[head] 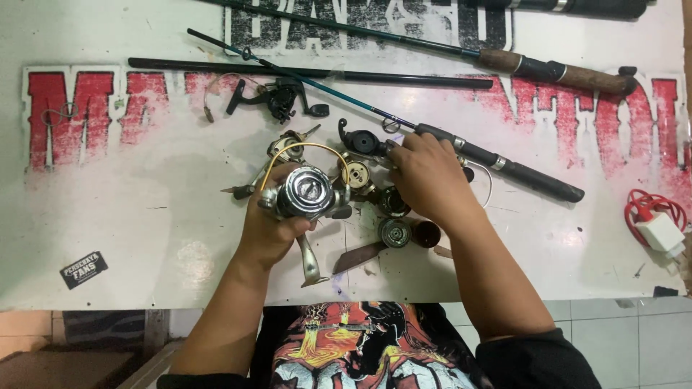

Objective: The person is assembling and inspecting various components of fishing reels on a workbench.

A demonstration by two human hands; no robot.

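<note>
Left hand (268,230) grip closed around a silver metal spinning fishing reel (306,191), held just above the white tabletop (144,216); right hand (429,179) rests fingers-down on scattered small round reel parts (395,232); its grip cannot be told.

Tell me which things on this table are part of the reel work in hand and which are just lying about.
In hand:
left hand gripping the silver reel
right hand on the reel parts

Lying about:
black reel
cork-handled rod
white charger with red cable
black sticker
</note>
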